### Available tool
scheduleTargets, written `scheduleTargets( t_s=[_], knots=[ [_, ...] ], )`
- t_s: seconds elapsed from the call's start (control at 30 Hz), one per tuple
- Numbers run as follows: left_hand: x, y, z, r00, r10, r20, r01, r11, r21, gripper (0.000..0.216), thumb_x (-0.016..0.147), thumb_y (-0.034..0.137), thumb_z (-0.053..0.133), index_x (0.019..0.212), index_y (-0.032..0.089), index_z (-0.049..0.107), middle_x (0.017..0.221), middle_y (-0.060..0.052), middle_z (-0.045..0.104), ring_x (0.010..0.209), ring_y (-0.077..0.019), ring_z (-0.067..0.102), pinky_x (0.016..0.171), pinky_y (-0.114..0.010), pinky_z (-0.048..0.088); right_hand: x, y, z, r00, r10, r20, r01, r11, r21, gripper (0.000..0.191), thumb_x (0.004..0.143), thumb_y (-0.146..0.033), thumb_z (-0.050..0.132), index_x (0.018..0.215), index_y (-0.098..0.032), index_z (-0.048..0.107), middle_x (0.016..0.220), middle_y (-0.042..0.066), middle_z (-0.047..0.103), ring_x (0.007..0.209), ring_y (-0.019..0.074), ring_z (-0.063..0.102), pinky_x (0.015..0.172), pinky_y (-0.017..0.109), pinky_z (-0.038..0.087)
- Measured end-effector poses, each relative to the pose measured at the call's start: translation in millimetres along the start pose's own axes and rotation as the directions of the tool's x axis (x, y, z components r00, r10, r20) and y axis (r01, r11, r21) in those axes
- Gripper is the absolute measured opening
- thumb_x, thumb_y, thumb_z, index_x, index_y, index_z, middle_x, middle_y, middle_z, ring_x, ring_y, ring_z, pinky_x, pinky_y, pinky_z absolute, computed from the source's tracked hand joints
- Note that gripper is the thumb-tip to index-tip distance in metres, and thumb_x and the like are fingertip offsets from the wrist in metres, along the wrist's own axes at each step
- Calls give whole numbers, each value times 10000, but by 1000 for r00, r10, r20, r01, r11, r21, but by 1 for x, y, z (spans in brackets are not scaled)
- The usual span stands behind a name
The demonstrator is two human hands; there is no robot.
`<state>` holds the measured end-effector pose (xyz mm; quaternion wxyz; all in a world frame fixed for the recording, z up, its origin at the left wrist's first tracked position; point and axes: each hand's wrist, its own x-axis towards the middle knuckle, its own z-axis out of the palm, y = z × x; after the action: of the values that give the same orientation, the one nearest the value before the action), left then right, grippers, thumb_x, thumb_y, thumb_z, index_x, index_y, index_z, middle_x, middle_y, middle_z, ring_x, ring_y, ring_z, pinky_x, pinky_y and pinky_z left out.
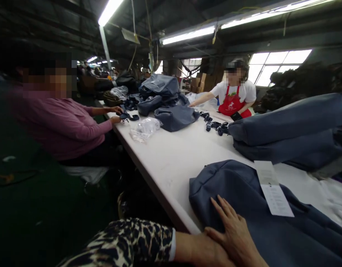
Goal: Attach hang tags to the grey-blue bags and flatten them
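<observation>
A dark blue-grey bag (229, 185) lies on the table right in front of me. My right hand (236, 230) rests on it palm down, its fingers stretched out and apart. White paper tags (276, 198) lie on top of the bag, to the right of that hand. From the lower left my left arm comes in with a leopard-print sleeve. Only the wrist and back of my left hand (215, 255) show, beside the right wrist at the bottom edge; its fingers are hidden.
More blue-grey bags (287, 118) are stacked at the right. Bags (162, 89), dark straps (215, 126) and clear plastic (145, 128) lie farther along the white table (173, 155). A person in pink (79, 122) handles straps at left; another in a red apron (232, 100) stands opposite.
</observation>
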<state>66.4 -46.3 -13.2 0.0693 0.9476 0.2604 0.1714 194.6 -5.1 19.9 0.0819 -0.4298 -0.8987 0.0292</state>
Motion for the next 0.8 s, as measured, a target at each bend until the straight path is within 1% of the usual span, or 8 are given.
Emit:
scheduleTargets(
  t_s=[0.1, 0.17, 0.2, 0.3, 0.37, 0.53, 0.63, 0.8],
  knots=[
    [-37, 2, -10, 974, 169, -153, -201, 953, -225, 228, 942, 229, 527, 1061, 173, 714, 1195, -43, 709, 1206, -141, 608, 1039, -121, 413, 0, -5, 11, 998, -8, -67, 3, 997, -72, 733, 851, -519, 562, 1511, -260, 376, 1586, 103, 322, 1430, 330, 361, 1008, 538, 472],
    [-63, 0, -26, 927, -35, -374, -115, 921, -371, 190, 949, 220, 518, 1006, 137, 679, 1057, -92, 732, 1061, -169, 667, 986, -190, 475, 0, -6, 17, 995, -12, -100, 0, 993, -121, 742, 849, -478, 561, 1515, -212, 373, 1573, 140, 335, 1417, 364, 374, 982, 548, 492],
    [-73, -5, -36, 858, -223, -463, -4, 898, -440, 151, 942, 225, 534, 973, 151, 662, 979, -81, 726, 971, -167, 677, 925, -216, 505, 1, -7, 19, 994, -6, -110, -9, 990, -138, 718, 852, -438, 548, 1507, -188, 389, 1555, 158, 364, 1398, 375, 400, 958, 542, 512],
    [-91, -37, -62, 493, -700, -517, 303, 695, -652, 139, 894, 246, 602, 1017, 182, 606, 970, -62, 652, 892, -160, 629, 828, -271, 514, 4, -4, 20, 990, 13, -139, -27, 995, -98, 577, 896, -321, 428, 1437, -130, 486, 1447, 171, 516, 1298, 330, 537, 924, 464, 560],
    [-92, -68, -69, 385, -837, -388, 353, 522, -776, 338, 855, 290, 654, 1166, 196, 561, 1123, -88, 608, 1001, -187, 601, 843, -307, 510, 6, 2, 16, 986, 30, -167, -33, 999, -13, 524, 926, -291, 351, 1389, -127, 534, 1367, 140, 600, 1218, 269, 612, 951, 404, 563],
    [-78, -134, -61, 530, -829, -178, 306, 383, -871, 455, 756, 370, 751, 1158, 189, 637, 1169, -102, 601, 946, -200, 600, 741, -301, 510, 6, 14, 0, 977, 95, -193, -69, 988, 140, 490, 948, -335, 338, 1344, -165, 571, 1282, 82, 669, 1131, 230, 668, 978, 386, 557],
    [-72, -148, -55, 558, -812, -174, 280, 381, -881, 449, 683, 347, 816, 1083, 190, 686, 1093, -72, 630, 924, -184, 592, 782, -291, 490, 5, 13, -7, 976, 114, -187, -81, 982, 171, 492, 957, -355, 333, 1336, -168, 585, 1238, 78, 693, 1107, 232, 681, 975, 394, 560],
    [-65, -149, -49, 541, -827, -153, 247, 330, -911, 327, 752, 391, 741, 972, 159, 673, 750, 1, 619, 650, -125, 562, 577, -227, 437, 3, 7, -12, 977, 48, -210, -26, 994, 107, 484, 966, -318, 322, 1361, -185, 566, 1315, 61, 648, 1168, 207, 647, 982, 377, 554]
  ],
)
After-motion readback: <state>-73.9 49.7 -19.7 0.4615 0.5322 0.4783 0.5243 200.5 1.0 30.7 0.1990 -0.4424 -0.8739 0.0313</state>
